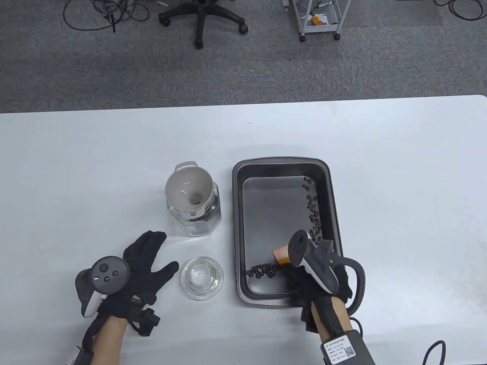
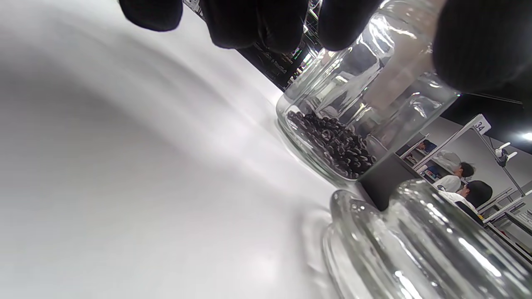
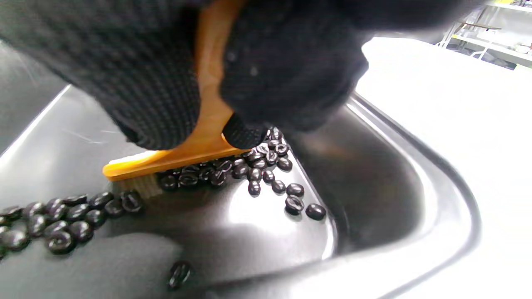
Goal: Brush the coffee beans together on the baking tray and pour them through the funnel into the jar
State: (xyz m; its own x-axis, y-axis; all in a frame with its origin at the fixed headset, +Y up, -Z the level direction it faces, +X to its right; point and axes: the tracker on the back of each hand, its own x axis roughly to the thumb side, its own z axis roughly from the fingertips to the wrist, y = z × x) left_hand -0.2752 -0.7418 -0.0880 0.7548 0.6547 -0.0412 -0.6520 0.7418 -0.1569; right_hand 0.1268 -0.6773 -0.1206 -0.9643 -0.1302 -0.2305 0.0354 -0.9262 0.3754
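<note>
We note our right hand clamped round the brush, coffee beans at its fingertips; our left hand lies flat, fingers apart, jar at one o'clock

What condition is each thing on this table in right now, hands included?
Jar: upright, lid off, some beans at the bottom.
Funnel: seated in the jar's mouth.
Glass lid: lying on the table beside the jar.
Baking tray: flat on the table.
Coffee beans: scattered along the tray's right side and near edge.
Brush: bristles down among the beans.
Right hand: grips the brush.
Left hand: open, resting on the table.
</note>
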